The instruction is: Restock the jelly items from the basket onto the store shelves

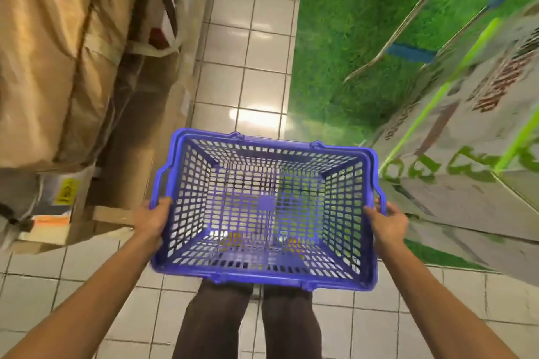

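I hold a blue plastic mesh basket [370, 213] level in front of my body, above the tiled floor. My left hand [153, 220] grips its left rim, thumb over the edge. My right hand [388, 221] grips the right rim the same way. Nothing lies inside the basket; the floor and a green mat show through its mesh bottom. No jelly items and no store shelves are in view. My legs in dark trousers show below the basket.
Tall brown paper sacks [58, 52] and cardboard boxes [64, 227] stand on the left. A green grass-like mat [344, 38] covers the floor at the upper right. Printed cartons with green lettering [466, 140] are stacked on the right. White floor tiles [250, 52] run between them.
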Demonstrator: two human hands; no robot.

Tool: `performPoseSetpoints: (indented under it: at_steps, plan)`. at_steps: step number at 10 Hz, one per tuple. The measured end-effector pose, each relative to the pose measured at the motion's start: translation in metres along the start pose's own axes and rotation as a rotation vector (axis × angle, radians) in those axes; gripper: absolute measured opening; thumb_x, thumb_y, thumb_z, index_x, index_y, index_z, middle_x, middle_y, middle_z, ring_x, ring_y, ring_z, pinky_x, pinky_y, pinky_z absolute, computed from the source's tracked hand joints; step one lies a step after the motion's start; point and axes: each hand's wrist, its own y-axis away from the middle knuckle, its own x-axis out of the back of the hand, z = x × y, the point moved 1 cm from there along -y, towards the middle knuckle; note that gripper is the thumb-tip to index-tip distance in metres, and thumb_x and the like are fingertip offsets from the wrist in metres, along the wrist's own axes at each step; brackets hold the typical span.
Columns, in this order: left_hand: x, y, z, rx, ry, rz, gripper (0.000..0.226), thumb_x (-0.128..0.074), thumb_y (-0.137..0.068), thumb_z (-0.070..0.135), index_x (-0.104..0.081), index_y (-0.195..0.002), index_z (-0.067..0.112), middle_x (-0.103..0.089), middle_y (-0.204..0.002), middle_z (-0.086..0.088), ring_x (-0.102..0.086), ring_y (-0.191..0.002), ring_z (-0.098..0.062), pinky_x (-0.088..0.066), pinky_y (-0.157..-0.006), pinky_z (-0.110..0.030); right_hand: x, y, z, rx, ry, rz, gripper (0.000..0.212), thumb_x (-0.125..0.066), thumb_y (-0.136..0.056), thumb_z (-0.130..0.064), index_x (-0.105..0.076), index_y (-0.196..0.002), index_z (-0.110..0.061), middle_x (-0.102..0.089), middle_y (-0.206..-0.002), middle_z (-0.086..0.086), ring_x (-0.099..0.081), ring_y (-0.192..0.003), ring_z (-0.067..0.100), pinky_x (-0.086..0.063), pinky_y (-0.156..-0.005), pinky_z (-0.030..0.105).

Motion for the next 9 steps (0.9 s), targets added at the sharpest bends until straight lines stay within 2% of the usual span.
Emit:
performPoseSetpoints:
  at_steps: [1, 2, 3, 4, 5, 6, 7, 8, 9]
  plan:
    - [-0.036, -0.042, -0.021, 0.002, -0.026, 0.025, 0.034, -0.064, -0.088, 0.015, -0.063, -0.114, -0.006, -0.065, -0.092, -0.019, -0.06, -0.084, -0.027, -0.052, -0.084, -0.045, -0.038, -0.043, 0.031, 0.0, 0.02, -0.002, 0.03, -0.07, -0.078, 0.004, -0.067, -0.108, 0.006, -0.063, -0.085, 0.011, -0.049, -0.057, 0.012, -0.044, -0.045, 0.012]
    - [-0.068, -0.081, -0.046, 0.016, -0.032, 0.024, 0.033, -0.064, -0.087, 0.013, -0.063, -0.112, -0.01, -0.061, -0.074, -0.016, -0.054, -0.066, -0.023, -0.05, -0.067, -0.038, -0.071, -0.084, 0.063, -0.015, 0.073, -0.032, 0.031, -0.071, -0.079, 0.002, -0.066, -0.109, 0.006, -0.063, -0.086, 0.012, -0.054, -0.068, 0.02, -0.049, -0.064, 0.032]
    - [-0.095, -0.114, -0.068, 0.022, -0.05, 0.038, 0.033, -0.065, -0.086, 0.013, -0.063, -0.113, -0.006, -0.067, -0.093, -0.026, -0.061, -0.081, -0.028, -0.053, -0.08, -0.044, -0.098, -0.118, 0.094, -0.032, 0.1, -0.065, 0.032, -0.072, -0.079, 0.002, -0.065, -0.109, 0.006, -0.064, -0.086, 0.013, -0.053, -0.06, 0.014, -0.05, -0.063, 0.033]
    - [-0.117, -0.137, -0.084, -0.028, -0.082, 0.035, 0.017, -0.064, -0.085, 0.011, -0.065, -0.101, 0.004, -0.063, -0.078, -0.009, -0.056, -0.082, -0.021, -0.046, -0.073, -0.034, -0.116, -0.142, 0.115, -0.044, 0.116, -0.041, 0.031, -0.074, -0.077, 0.0, -0.068, -0.107, 0.001, -0.067, -0.085, 0.012, -0.059, -0.06, 0.015, -0.055, -0.068, 0.036]
    - [-0.13, -0.155, -0.096, -0.109, -0.203, 0.029, 0.007, -0.065, -0.085, 0.01, -0.065, -0.092, 0.007, -0.063, -0.078, -0.007, -0.056, -0.082, -0.019, -0.047, -0.074, -0.035, -0.129, -0.161, 0.13, -0.037, 0.174, 0.021, 0.033, -0.077, -0.074, -0.004, -0.069, -0.106, -0.002, -0.066, -0.083, 0.01, -0.059, -0.069, 0.021, -0.054, -0.075, 0.042]
    - [-0.137, -0.167, -0.106, -0.144, -0.287, 0.032, 0.014, -0.067, -0.085, 0.015, -0.063, -0.096, 0.007, -0.065, -0.088, -0.012, -0.058, -0.08, -0.022, -0.05, -0.082, -0.042, -0.138, -0.17, 0.145, -0.019, 0.16, 0.022, 0.033, -0.076, -0.074, -0.001, -0.068, -0.107, 0.0, -0.066, -0.083, 0.01, -0.054, -0.058, 0.013, -0.051, -0.061, 0.024]
    - [-0.139, -0.169, -0.112, -0.152, -0.305, 0.049, 0.016, -0.068, -0.084, 0.022, -0.063, -0.095, 0.011, -0.066, -0.089, -0.011, -0.058, -0.078, -0.024, -0.047, -0.078, -0.035, -0.139, -0.169, 0.152, -0.012, 0.21, 0.031, 0.031, -0.077, -0.076, -0.006, -0.068, -0.106, -0.001, -0.07, -0.09, 0.014, -0.06, -0.071, 0.019, -0.05, -0.067, 0.025]
    - [-0.137, -0.168, -0.11, -0.133, -0.36, -0.012, 0.02, -0.068, -0.085, 0.022, -0.058, -0.097, 0.009, -0.065, -0.093, -0.012, -0.062, -0.087, -0.032, -0.048, -0.081, -0.039, -0.135, -0.16, 0.146, 0.03, 0.368, 0.007, 0.032, -0.077, -0.08, -0.015, -0.066, -0.107, -0.003, -0.071, -0.098, 0.019, -0.063, -0.081, 0.026, -0.04, -0.073, 0.028]
    - [-0.132, -0.153, -0.094, -0.212, -0.517, 0.026, 0.037, -0.069, -0.084, 0.014, -0.057, -0.113, -0.005, -0.063, -0.11, -0.026, -0.061, -0.103, -0.043, -0.049, -0.09, -0.048, -0.126, -0.137, 0.122, 0.171, 0.558, 0.062, 0.051, -0.078, -0.079, -0.018, -0.057, -0.122, 0.002, -0.06, -0.117, 0.026, -0.055, -0.111, 0.039, -0.04, -0.094, 0.04]
